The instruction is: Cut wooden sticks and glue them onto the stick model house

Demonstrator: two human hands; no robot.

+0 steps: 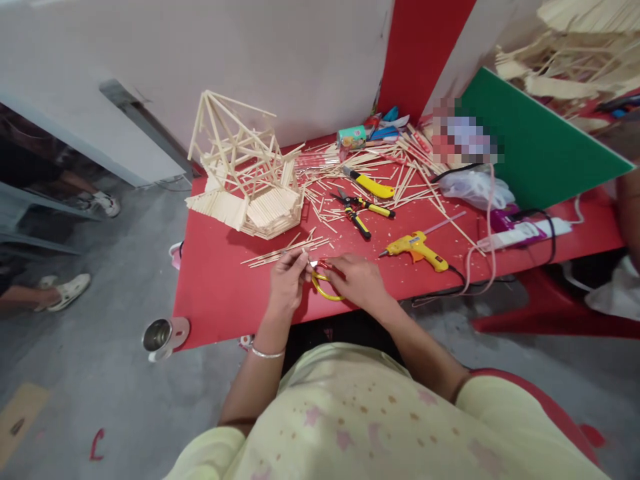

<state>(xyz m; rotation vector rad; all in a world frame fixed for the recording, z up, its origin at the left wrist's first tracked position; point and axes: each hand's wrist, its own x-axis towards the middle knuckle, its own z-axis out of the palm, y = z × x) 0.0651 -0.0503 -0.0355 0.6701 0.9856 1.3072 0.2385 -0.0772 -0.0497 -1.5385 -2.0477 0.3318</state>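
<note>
Over the front of the red table, my right hand [359, 280] is closed on a pair of scissors [325, 291] with yellow loop handles and a red part. The short metal blades point toward my left hand [289, 279], which is pinched closed close by. A tiny pale piece shows at its fingertips, too small to name. Just beyond both hands lie loose thin wooden sticks [280, 251]. Behind them on the left stands a model built of wooden sticks [250, 180], with an open frame on top and a slatted base.
On the red table [215, 287] lie pliers [363, 210], a yellow utility knife [373, 185], a yellow glue gun [417, 249] and many scattered sticks. A metal mug [165, 335] stands at the left corner. At right are a power strip [525, 233] with cords and a green board [535, 143].
</note>
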